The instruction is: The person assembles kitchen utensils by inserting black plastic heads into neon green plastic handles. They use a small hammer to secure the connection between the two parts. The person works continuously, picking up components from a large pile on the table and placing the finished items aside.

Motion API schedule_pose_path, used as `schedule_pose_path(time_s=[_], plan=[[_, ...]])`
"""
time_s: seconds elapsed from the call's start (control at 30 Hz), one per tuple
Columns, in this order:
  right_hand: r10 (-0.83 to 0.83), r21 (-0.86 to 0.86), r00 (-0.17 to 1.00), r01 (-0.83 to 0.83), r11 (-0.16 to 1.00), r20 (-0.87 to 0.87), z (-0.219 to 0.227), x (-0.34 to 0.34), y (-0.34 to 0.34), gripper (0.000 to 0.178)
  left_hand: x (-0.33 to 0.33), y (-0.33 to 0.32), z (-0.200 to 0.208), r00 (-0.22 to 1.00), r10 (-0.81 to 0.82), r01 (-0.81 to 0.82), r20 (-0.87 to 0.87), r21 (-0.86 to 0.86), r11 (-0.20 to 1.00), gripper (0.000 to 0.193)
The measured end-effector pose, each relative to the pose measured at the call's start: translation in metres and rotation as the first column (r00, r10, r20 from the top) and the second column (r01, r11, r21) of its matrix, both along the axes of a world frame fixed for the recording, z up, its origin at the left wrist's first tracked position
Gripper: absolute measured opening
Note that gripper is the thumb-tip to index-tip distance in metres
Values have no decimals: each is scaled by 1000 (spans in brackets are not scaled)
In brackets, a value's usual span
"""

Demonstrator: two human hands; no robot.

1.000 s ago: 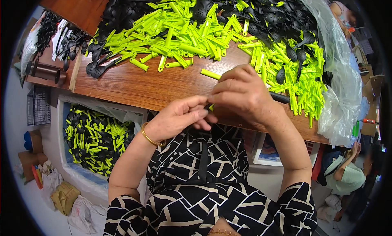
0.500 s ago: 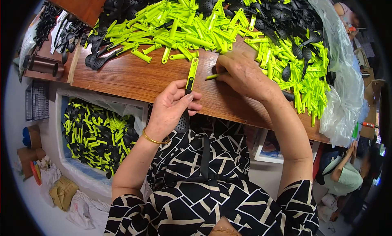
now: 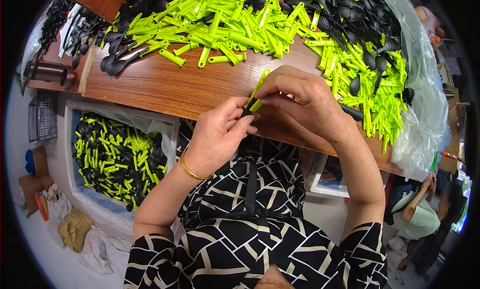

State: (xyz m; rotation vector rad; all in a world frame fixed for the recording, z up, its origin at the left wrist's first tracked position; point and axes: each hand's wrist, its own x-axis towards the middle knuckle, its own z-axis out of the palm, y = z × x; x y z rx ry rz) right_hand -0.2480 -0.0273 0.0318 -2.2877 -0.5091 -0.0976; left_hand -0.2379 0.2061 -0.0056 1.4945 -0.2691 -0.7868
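Over the table's front edge, my left hand point(image 3: 220, 131) pinches the black neck of a perforated spoon; its bowl is mostly hidden by that hand. The spoon's lime-green handle point(image 3: 264, 79) points up and away. My right hand point(image 3: 312, 96) closes thumb and fingers on a loose lime-green handle piece point(image 3: 256, 106), held right against the spoon's handle. How the two parts meet is covered by the fingers. Beyond both hands lies a big heap of lime-green handle pieces point(image 3: 245, 26).
Black perforated spoons point(image 3: 117, 66) lie at the heap's left, with more behind and right. A lined box point(image 3: 175, 134) of green and black pieces stands below the table at left. Clear plastic sheeting point(image 3: 422, 114) edges the right side. Another person point(image 3: 415, 214) is at far right.
My right hand has come in from the right with its green piece and now meets the spoon at my left hand. The spoon has tilted to the right.
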Motion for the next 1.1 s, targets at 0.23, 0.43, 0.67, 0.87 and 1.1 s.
schedule_pose_path(time_s=[0.23, 0.43, 0.67, 0.87, 1.1], plan=[[-112, 71, 990, 118, 991, -82, -7, -8, 0, 15, -3, -5, -2, 1000, -2, 3, 24, -21, 1000, 29], [-131, -20, 991, 132, 991, 23, -5, -18, 9, 17, -3, -10, -11, 992, 3, -10, 127, 50, 999, 19], [-219, -153, 892, 299, 942, 395, 3, -21, 15, 28, 3, -9, -7, 929, -67, 22, 364, 128, 992, 12], [-157, 49, 979, 164, 985, -126, -20, -17, 3, 27, -3, -4, -1, 859, -104, 11, 501, 185, 983, 12], [-238, -153, 968, 249, 956, 83, -11, -56, -27, 47, -57, 38, -40, 982, 53, -55, -180, -11, 998, 13]])
